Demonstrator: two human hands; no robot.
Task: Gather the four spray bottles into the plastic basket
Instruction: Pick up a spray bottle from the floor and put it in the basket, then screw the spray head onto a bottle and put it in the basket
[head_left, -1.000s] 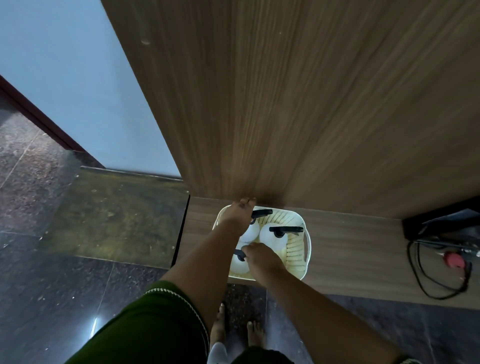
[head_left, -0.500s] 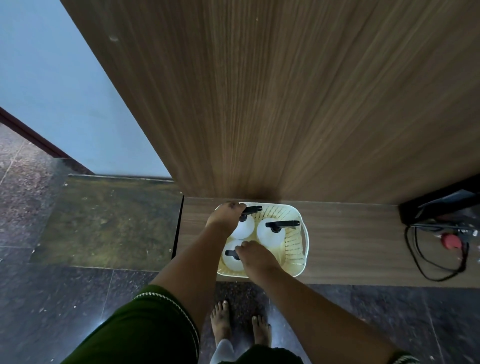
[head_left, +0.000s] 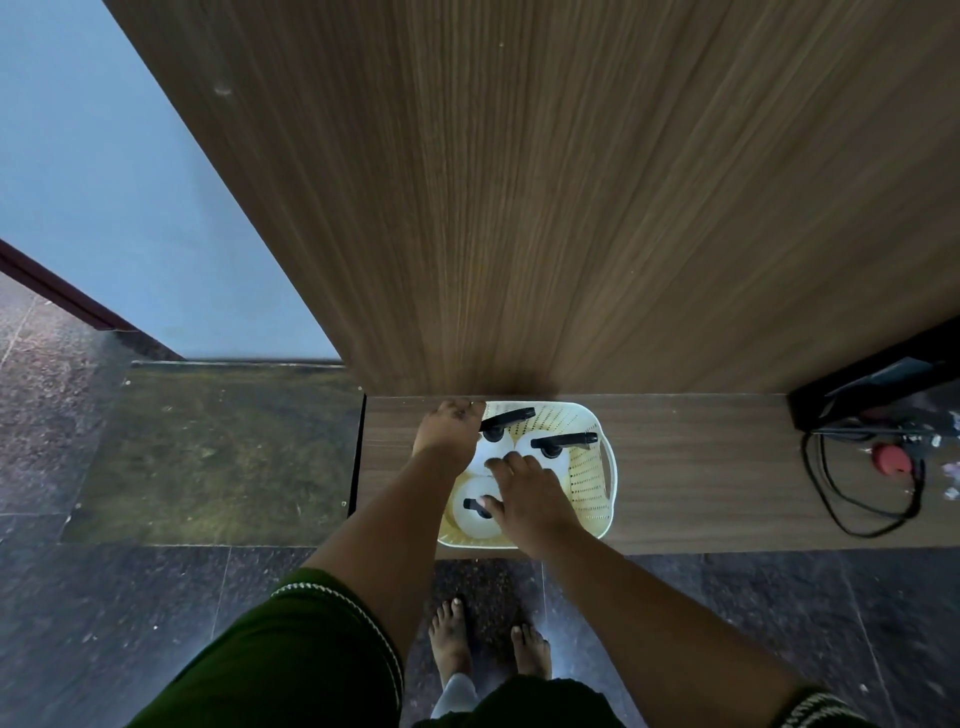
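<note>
Wood-grain laminate covers both the low tabletop (head_left: 701, 483) and the tall panel (head_left: 571, 182) rising behind it; a pale blue wall (head_left: 104, 182) stands at the left above a dark speckled stone floor (head_left: 130, 597). One cream plastic basket (head_left: 589, 470) with perforated walls sits at the tabletop's left end, close against the panel. Three white spray bottles with black trigger heads show inside it: one at the far left (head_left: 506, 421), one at the far right (head_left: 563, 441), one at the near left (head_left: 470, 512). A fourth cannot be seen; the near right corner is hidden under the right hand (head_left: 524, 493), which lies over the bottles with fingers spread and fairly straight, grip slack, holding nothing that shows. The left hand (head_left: 449, 431) is at the basket's far left rim, its fingers curled over the edge; whether they clasp the rim is hard to tell. Black cables (head_left: 852, 499) and a red round item (head_left: 891, 460) lie at the right, partly cut off. Two bare feet (head_left: 488, 644) stand below.
</note>
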